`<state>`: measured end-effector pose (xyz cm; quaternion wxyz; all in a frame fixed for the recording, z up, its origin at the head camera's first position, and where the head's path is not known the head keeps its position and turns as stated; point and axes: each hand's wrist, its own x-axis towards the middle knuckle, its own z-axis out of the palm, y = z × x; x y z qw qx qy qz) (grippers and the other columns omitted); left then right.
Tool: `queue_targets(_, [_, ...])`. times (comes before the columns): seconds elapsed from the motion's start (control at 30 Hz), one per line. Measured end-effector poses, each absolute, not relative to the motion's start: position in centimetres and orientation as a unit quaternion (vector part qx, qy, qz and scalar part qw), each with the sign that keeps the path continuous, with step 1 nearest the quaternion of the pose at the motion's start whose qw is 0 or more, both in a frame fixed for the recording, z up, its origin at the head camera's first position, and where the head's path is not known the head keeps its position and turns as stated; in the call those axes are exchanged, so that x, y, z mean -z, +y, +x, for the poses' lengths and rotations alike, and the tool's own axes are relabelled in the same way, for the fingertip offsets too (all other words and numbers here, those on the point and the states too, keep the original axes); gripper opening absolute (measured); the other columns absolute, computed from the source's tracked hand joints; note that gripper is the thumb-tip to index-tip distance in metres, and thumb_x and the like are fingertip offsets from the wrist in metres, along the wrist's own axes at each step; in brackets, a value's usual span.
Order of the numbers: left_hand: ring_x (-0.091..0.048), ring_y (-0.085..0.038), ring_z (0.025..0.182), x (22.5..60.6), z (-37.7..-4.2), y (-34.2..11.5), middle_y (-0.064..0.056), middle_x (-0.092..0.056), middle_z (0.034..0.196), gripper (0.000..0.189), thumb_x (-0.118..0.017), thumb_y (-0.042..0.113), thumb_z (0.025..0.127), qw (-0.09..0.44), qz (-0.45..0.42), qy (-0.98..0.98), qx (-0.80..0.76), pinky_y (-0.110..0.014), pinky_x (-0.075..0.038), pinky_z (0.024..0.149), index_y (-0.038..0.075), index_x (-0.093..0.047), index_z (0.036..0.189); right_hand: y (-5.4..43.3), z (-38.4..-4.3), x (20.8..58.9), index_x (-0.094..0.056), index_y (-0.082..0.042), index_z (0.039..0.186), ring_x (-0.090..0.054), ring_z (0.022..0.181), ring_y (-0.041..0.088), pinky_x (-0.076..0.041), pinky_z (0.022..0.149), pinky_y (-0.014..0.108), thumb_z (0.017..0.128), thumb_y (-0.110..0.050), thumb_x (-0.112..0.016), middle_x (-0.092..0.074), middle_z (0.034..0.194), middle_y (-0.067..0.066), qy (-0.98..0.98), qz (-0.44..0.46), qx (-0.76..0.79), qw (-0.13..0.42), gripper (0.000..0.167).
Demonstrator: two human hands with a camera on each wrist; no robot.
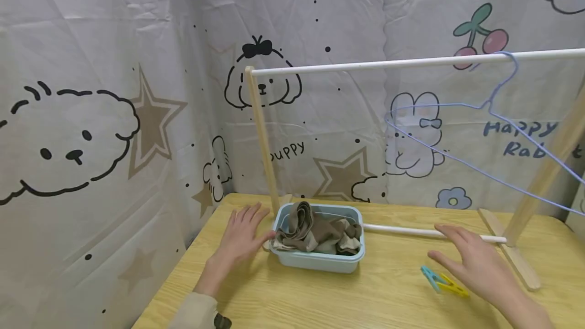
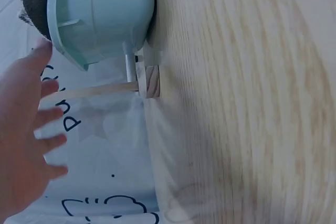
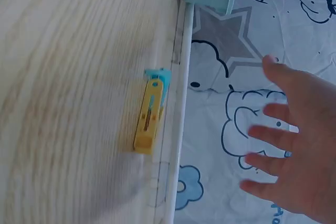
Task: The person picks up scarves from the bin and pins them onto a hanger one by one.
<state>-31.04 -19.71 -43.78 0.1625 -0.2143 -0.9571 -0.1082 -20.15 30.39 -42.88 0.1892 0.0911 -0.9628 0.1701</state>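
A light blue plastic basin (image 1: pixel 317 263) stands on the wooden table, filled with crumpled brown and beige cloth (image 1: pixel 320 232). My left hand (image 1: pixel 242 235) is at the basin's left side, fingers spread and the thumb near its rim; whether it touches is hard to tell. In the left wrist view the left hand (image 2: pixel 26 129) holds nothing. My right hand (image 1: pixel 480 263) hovers over the table at the right with its fingers extended. Below it lie a blue clothespin (image 1: pixel 431 278) and a yellow clothespin (image 1: pixel 453 285). The right wrist view shows that hand (image 3: pixel 294 145) apart from the yellow clothespin (image 3: pixel 149 119).
A drying rack with wooden posts (image 1: pixel 264 141) and a white top rod (image 1: pixel 365 66) stands behind the basin. From the rod hangs a blue wire hanger (image 1: pixel 489 103). A lower white rod (image 1: pixel 411 231) runs near the table. Printed curtain (image 1: pixel 292 24) surrounds the table's back and left.
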Motion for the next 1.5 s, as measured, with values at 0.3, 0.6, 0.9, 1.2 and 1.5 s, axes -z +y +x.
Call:
queue_targets(0.3, [-0.063,-0.022,0.115,42.6,-30.7,-19.4,0.001,-0.066,0.122,0.027,-0.066,0.03,0.096,0.199,-0.311,-0.906,0.207,-0.046,-0.049,0.099,0.016,-0.071,0.118,28.2,-20.5,42.4,-0.066,-0.005,0.123,-0.063,0.108,0.041,-0.049,0.087,0.061,0.093,-0.032,-0.07,-0.069,0.119,0.016,-0.933,0.119,-0.273,0.2,0.04])
queue_targets(0.6, [-0.062,-0.015,0.115,41.5,-29.7,-18.8,0.008,-0.065,0.12,0.025,-0.062,0.037,0.097,0.145,-0.33,-0.889,0.281,-0.042,-0.051,0.098,0.025,-0.07,0.118,25.9,-21.1,42.0,-0.068,-0.01,0.121,-0.067,0.1,0.029,-0.053,0.077,0.036,0.093,-0.031,-0.071,-0.071,0.117,0.007,-0.93,0.133,-0.294,0.178,0.035])
queue_targets(0.9, [-0.063,-0.015,0.114,41.8,-29.2,-18.9,0.005,-0.064,0.125,0.027,-0.064,0.035,0.096,0.138,-0.345,-0.883,0.286,-0.042,-0.052,0.096,0.024,-0.069,0.12,23.8,-21.9,41.8,-0.067,-0.009,0.123,-0.069,0.096,0.027,-0.053,0.073,0.032,0.092,-0.027,-0.071,-0.071,0.118,0.008,-0.915,0.153,-0.336,0.161,0.035])
queue_targets(1.2, [-0.061,-0.018,0.119,41.3,-28.8,-17.7,0.005,-0.065,0.125,0.036,-0.065,0.04,0.095,0.103,-0.379,-0.882,0.26,-0.042,-0.049,0.102,0.018,-0.069,0.123,21.6,-22.7,42.6,-0.065,-0.013,0.126,-0.068,0.09,0.015,-0.052,0.07,0.025,0.093,-0.031,-0.071,-0.069,0.116,0.007,-0.907,0.158,-0.375,0.107,0.039])
queue_targets(1.5, [-0.062,-0.013,0.115,41.6,-28.8,-17.0,0.009,-0.066,0.121,0.038,-0.065,0.044,0.094,0.088,-0.382,-0.888,0.241,-0.039,-0.049,0.101,0.02,-0.068,0.124,19.9,-23.0,43.2,-0.059,-0.01,0.135,-0.065,0.084,0.01,-0.052,0.069,0.024,0.09,-0.034,-0.073,-0.066,0.124,0.015,-0.897,0.171,-0.401,0.074,0.053])
